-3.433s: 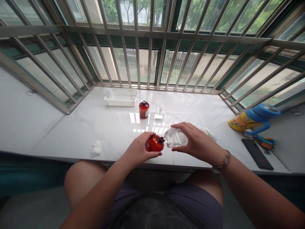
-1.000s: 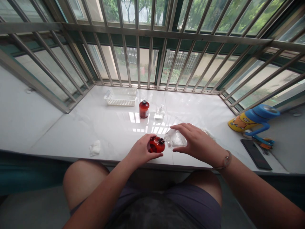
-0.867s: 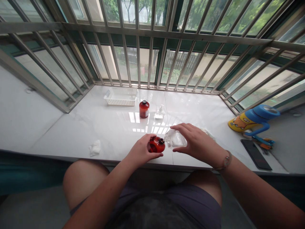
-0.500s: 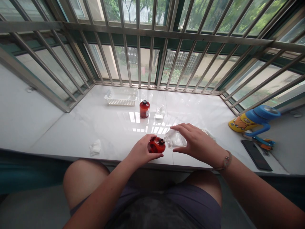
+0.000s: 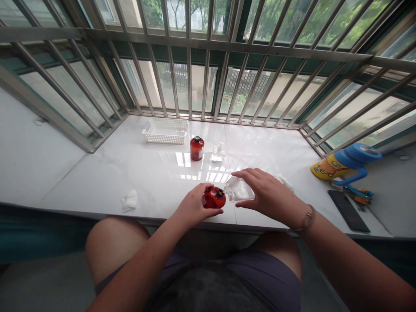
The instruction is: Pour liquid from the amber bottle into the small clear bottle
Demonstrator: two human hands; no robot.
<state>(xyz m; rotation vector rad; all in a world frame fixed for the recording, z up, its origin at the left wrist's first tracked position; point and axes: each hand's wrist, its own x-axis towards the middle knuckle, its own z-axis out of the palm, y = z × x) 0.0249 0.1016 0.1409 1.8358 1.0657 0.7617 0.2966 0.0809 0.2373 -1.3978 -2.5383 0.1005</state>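
Observation:
My left hand [image 5: 196, 202] is closed round a red-brown bottle [image 5: 214, 199] with a dark neck, tilted to the right. My right hand [image 5: 264, 190] grips a clear square bottle [image 5: 239, 190] by its sides, lying almost level with its neck pointing left. The two necks meet or nearly touch; whether liquid runs between them I cannot tell. Farther back stands a second red-brown bottle [image 5: 196, 149] with a black top and a pale label. Beside it is another small clear bottle [image 5: 218, 153].
A white perforated basket [image 5: 165, 139] sits near the window bars [image 5: 208, 45]. Crumpled white tissue [image 5: 130, 201] lies at left. To the right are a yellow and blue flask [image 5: 344, 162], a black phone [image 5: 348, 211] and a small blue-orange item [image 5: 362, 195]. The white counter [image 5: 97, 182] ends just before my knees.
The red-brown bottle in my left hand has turned very slightly. Otherwise my hands and both held bottles stay almost where they were.

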